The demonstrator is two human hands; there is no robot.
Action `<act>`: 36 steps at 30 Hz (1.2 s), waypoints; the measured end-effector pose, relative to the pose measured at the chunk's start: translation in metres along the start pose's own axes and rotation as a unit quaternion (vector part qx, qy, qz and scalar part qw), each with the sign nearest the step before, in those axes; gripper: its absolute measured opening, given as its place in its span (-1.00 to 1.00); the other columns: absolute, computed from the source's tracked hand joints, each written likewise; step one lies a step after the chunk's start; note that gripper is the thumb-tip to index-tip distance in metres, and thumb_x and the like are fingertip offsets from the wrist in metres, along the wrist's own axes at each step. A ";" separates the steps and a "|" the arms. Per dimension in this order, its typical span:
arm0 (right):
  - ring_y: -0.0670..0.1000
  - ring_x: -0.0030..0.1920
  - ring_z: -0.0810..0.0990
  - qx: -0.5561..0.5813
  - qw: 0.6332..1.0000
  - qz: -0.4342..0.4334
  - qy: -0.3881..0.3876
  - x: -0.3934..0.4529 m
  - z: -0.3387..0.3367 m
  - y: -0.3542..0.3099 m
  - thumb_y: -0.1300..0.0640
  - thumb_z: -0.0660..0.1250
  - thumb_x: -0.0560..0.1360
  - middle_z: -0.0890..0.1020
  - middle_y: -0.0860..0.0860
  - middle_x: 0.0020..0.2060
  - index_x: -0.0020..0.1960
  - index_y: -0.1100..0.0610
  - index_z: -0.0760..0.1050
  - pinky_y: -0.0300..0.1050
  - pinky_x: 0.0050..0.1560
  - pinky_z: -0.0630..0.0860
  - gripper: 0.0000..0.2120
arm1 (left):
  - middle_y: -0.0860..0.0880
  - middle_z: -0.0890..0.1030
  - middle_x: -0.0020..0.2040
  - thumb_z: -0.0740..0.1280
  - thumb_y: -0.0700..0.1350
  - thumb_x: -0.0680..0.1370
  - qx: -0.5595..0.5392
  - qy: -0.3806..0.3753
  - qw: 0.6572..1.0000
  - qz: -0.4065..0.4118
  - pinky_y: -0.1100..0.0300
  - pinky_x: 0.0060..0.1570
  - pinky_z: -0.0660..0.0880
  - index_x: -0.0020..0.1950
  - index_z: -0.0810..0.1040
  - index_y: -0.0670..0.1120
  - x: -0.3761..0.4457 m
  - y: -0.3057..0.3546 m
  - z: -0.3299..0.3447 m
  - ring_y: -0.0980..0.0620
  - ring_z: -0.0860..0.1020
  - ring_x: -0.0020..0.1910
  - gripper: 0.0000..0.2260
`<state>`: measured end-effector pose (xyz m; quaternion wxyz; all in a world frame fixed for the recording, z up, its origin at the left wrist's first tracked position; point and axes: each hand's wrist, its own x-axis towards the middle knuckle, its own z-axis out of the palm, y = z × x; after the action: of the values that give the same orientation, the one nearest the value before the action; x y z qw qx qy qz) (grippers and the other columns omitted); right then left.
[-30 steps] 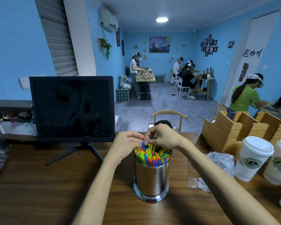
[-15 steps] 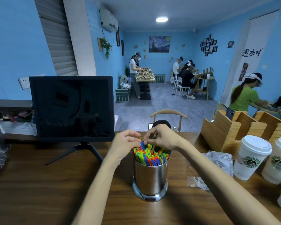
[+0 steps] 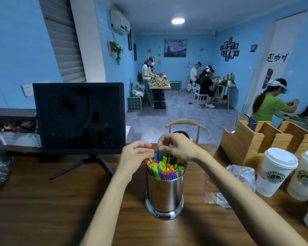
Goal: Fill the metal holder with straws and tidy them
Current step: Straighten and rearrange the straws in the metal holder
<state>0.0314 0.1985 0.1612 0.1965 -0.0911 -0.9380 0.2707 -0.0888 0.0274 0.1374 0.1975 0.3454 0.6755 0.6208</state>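
Pinching straws (image 3: 165, 167) in the metal holder (image 3: 164, 194) beside "COFFEE"-labelled cups (image 3: 276, 172)

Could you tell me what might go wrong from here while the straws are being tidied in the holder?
Both the left hand and the right hand work at the top of the straws, so a sideways tug could tip the tall, narrow metal holder. The straws are packed tightly and may bend or pop out. A swinging right forearm might knock the lidded paper cup nearby.
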 end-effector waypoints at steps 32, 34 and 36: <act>0.15 -0.08 0.75 0.245 0.967 0.007 0.069 -0.010 -0.002 -0.022 0.25 0.50 0.51 0.76 0.16 -0.17 0.11 0.21 0.32 0.06 0.01 0.67 -0.63 | 0.07 0.70 0.05 0.39 -0.25 0.60 0.042 0.012 0.981 0.192 0.27 -0.03 0.61 0.19 0.67 0.04 0.004 0.008 0.012 0.09 0.67 -0.01 -0.75; 0.17 -0.09 0.75 0.253 0.965 0.006 0.064 -0.010 -0.004 -0.022 0.25 0.50 0.52 0.75 0.18 -0.16 0.12 0.22 0.28 0.04 -0.02 0.66 -0.60 | 0.03 0.68 0.06 0.37 -0.24 0.61 0.090 0.012 0.973 0.214 0.31 -0.07 0.60 0.23 0.67 0.04 0.003 0.012 0.011 0.10 0.66 -0.05 -0.74; 0.17 -0.09 0.75 0.259 0.964 0.004 0.060 -0.010 -0.005 -0.022 0.25 0.50 0.52 0.75 0.18 -0.17 0.13 0.24 0.26 -0.01 -0.05 0.64 -0.59 | 0.06 0.66 0.05 0.38 -0.22 0.60 0.121 0.022 0.966 0.229 0.37 -0.14 0.57 0.21 0.68 0.05 0.001 0.015 0.009 0.15 0.64 -0.09 -0.75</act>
<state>0.0414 0.1798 0.1739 0.2679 -0.0565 -0.8221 0.4992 -0.0800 0.0347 0.1509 -0.0079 0.4985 0.6526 0.5706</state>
